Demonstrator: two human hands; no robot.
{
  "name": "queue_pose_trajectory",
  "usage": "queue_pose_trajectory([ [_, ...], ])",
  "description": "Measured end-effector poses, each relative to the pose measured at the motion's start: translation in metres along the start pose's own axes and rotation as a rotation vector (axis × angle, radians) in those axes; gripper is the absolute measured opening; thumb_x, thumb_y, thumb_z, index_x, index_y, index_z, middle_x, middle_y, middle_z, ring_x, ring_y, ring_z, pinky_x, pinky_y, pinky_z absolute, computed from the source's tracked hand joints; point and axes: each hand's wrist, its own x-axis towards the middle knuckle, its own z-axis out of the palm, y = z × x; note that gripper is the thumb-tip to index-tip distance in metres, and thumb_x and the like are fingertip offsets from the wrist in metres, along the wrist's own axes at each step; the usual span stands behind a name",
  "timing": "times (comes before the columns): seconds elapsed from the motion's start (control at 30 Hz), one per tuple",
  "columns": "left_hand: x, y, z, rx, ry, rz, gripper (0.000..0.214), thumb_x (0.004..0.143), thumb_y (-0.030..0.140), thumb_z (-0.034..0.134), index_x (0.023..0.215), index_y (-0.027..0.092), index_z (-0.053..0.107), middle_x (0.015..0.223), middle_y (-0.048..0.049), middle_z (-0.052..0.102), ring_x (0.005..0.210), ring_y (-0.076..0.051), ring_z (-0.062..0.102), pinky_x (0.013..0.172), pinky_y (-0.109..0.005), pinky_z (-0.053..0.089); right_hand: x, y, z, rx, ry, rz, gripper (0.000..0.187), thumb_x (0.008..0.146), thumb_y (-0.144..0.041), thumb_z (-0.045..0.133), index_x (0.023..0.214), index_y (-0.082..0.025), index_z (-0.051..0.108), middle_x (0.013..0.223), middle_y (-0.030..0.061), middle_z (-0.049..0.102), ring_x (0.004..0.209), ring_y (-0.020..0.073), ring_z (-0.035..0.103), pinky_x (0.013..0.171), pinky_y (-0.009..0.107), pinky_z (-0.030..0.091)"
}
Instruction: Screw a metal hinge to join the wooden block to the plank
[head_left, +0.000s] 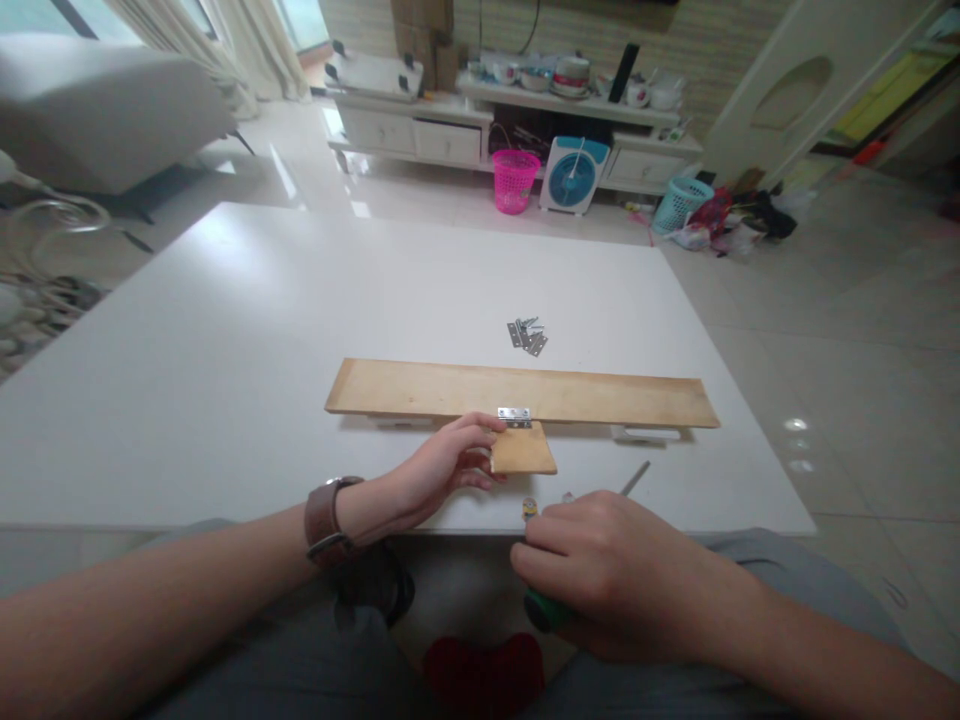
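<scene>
A long wooden board (pixel 525 392) lies across the white table (pixel 225 350). A small wooden piece (pixel 525 450) sits against its near edge, and a small metal hinge (pixel 514 416) bridges the two. My left hand (pixel 450 462), with a brown watch on its wrist, grips the left side of the small piece. At the table's near edge my right hand (pixel 600 570) is closed round a green-handled screwdriver (pixel 547 608), whose metal shaft (pixel 634 479) points up and to the right.
Spare hinges and screws (pixel 528 334) lie in a small pile beyond the board. Two white blocks (pixel 645 434) support the board from below. On the floor behind are a pink basket (pixel 514 180), a small fan (pixel 574 175) and a teal basket (pixel 681 203).
</scene>
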Motion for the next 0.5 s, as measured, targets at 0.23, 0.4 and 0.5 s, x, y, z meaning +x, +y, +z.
queue_pose_trajectory([
  [0.23, -0.0001, -0.0014, 0.0018, 0.069, 0.005, -0.052, 0.026, 0.08, 0.026, 0.067, 0.105, 0.02, 0.062, 0.091, -0.0022, 0.058, 0.077, -0.014, 0.055, 0.064, -0.025, 0.045, -0.0002, -0.0005, 0.0004, -0.011, 0.021, -0.007, 0.009, 0.088, -0.019, 0.061, 0.086, -0.022, 0.053, 0.077, -0.0029, 0.063, 0.062, 0.014, 0.051, 0.054, 0.034, 0.022],
  [0.4, -0.0013, -0.0002, 0.0023, 0.101, 0.001, -0.031, 0.017, 0.077, 0.022, 0.066, 0.092, 0.019, 0.059, 0.09, -0.0001, 0.054, 0.079, -0.013, 0.054, 0.068, -0.026, 0.046, -0.0007, -0.0002, 0.0009, -0.017, 0.004, -0.005, 0.008, 0.089, -0.021, 0.061, 0.087, -0.022, 0.053, 0.078, -0.0029, 0.063, 0.063, 0.0142, 0.051, 0.054, 0.034, 0.023],
  [0.5, -0.0008, -0.0013, 0.0006, 0.11, -0.004, -0.029, 0.015, 0.077, 0.024, 0.066, 0.089, 0.019, 0.059, 0.091, -0.0003, 0.054, 0.079, -0.014, 0.055, 0.069, -0.026, 0.045, -0.0006, -0.0007, 0.0004, -0.019, -0.003, -0.001, 0.008, 0.088, -0.021, 0.061, 0.086, -0.022, 0.053, 0.077, -0.0028, 0.063, 0.063, 0.0141, 0.051, 0.054, 0.034, 0.023],
])
